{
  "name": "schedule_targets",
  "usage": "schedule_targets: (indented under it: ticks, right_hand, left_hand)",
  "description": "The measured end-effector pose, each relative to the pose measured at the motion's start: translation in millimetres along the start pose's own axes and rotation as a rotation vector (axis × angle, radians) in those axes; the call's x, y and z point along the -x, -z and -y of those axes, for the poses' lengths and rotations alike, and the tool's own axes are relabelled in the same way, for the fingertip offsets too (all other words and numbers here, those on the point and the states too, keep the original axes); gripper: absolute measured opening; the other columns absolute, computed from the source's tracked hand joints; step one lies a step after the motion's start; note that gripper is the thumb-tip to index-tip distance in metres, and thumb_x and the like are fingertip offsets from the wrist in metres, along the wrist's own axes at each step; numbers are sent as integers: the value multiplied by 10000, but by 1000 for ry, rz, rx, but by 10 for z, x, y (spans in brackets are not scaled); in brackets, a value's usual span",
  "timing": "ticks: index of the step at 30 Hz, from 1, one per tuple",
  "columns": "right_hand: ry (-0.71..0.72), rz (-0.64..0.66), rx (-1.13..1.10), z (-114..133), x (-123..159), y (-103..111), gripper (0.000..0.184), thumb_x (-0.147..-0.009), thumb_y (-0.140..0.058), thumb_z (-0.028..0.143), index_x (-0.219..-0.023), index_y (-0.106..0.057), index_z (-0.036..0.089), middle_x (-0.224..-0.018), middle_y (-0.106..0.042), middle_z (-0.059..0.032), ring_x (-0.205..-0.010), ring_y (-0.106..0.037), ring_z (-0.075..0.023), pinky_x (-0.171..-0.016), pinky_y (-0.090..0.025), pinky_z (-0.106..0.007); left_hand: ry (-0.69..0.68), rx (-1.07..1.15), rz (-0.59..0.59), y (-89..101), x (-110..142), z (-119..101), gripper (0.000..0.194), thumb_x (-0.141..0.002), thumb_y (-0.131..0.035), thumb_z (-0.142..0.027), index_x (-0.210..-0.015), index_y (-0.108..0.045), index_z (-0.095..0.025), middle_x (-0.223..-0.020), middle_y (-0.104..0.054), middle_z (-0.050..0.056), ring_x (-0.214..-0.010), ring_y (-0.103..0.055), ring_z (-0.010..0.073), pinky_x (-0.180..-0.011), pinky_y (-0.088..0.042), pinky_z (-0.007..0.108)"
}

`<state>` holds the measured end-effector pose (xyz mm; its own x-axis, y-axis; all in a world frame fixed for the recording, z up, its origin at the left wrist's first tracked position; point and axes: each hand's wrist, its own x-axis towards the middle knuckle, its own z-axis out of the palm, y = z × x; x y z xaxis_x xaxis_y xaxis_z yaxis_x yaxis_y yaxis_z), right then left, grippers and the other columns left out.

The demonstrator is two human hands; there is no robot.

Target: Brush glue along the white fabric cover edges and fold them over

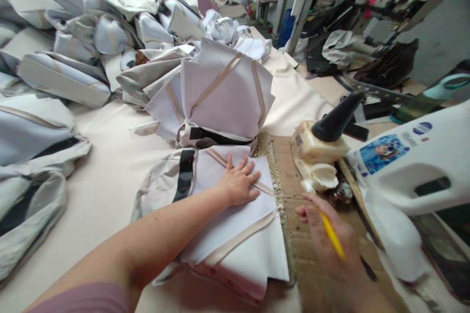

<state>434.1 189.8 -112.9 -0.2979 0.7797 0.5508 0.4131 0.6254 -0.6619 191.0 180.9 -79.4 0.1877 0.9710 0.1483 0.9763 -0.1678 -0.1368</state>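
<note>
From where I stand, the step in hand looks like brush work on a pale lavender-white flat panel with beige fabric strips (253,212), which lies in the lower centre of the frame with grey fabric bunched at its left side. The left hand (240,183) is palm down on it, fingers spread wide, pressing across one of the strips and gripping nothing.

At the lower right, the right hand (341,227) has its fingers curled in, pinching a slim yellow-handled brush with a white tip (332,237). The hand is blurred, so I cannot tell exactly how each finger sits. It is over a sheet of brown cardboard (282,156), apart from the panel. The brush tip is just beside the lip of a yellowed plastic container (316,144) topped by a black cone (338,117); whether they touch, I cannot tell.

To my eye, the next move calls for a steady pinch on the brush and firm, flat pressure from the left hand, so the panel does not slide. A similar lavender-white piece (227,88) stands just behind, and a heap of white and grey pieces (73,44) fills the upper left.
</note>
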Motion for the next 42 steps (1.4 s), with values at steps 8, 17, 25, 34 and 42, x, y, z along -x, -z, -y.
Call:
schedule_targets:
  ticks: [8, 17, 25, 34, 42]
  right_hand:
    - [-208, 2, -291, 51, -1143, -449, 400, -793, -503, 541, -681, -603, 170, -538, -584, -30, -536, -576, -173, -554, -462, -283]
    - [-207, 9, -130, 27, -1357, -612, 308, -784, -471, 378, -563, -561, 183, -435, -537, 2, -467, -550, -155, -516, -411, -260]
    - [-248, 97, -72, 43, -1218, -523, 300, -785, -475, 359, -554, -559, 187, -441, -535, 11, -480, -548, -156, -521, -406, -257]
    - [-280, 98, -55, 61, -1252, -587, 284, -760, -490, 312, -508, -542, 192, -394, -512, 6, -435, -523, -153, -490, -397, -256]
    - [-284, 44, -152, 56, -1384, -617, 275, -788, -483, 365, -648, -602, 161, -493, -581, -11, -507, -581, -163, -516, -447, -246]
  left_hand:
    - [-107, 94, -107, 45, 60, -68, 274, -899, -424, -392, -939, -618, -202, -1079, -610, 74, -1236, -390, 264, -1045, -50, 632]
    - [-107, 144, -11, 187, 47, -76, 234, -883, -455, -325, -931, -624, -172, -1017, -629, 80, -1190, -416, 277, -1012, -117, 674]
    - [-171, 390, 272, 608, 571, -321, 545, -807, -486, -609, -1190, -553, -227, -1287, -524, 110, -1275, -337, 381, -925, -162, 769]
    - [-77, 438, 320, 499, 699, -480, 632, -813, -519, -538, -1352, -413, -225, -1419, -387, 130, -1328, -237, 411, -958, -203, 733]
    - [-6, 448, 361, 601, 899, -640, 596, -835, -496, -513, -1338, -435, -200, -1471, -305, 126, -1351, -199, 397, -987, -224, 702]
